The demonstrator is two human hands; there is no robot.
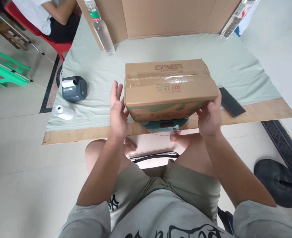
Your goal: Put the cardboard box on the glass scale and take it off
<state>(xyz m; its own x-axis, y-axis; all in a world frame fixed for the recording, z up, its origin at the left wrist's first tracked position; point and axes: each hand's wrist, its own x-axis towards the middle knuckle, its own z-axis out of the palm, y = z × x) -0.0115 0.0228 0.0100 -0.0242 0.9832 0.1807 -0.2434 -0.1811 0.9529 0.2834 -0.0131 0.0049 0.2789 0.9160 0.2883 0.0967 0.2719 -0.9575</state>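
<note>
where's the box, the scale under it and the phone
box (169,86), head view, taped top face
scale (166,125), head view, front edge with its display
phone (231,101), head view, middle of the dark screen

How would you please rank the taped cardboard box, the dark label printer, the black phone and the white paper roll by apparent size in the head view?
1. Taped cardboard box
2. Dark label printer
3. Black phone, close to the printer, so unsure
4. White paper roll
</note>
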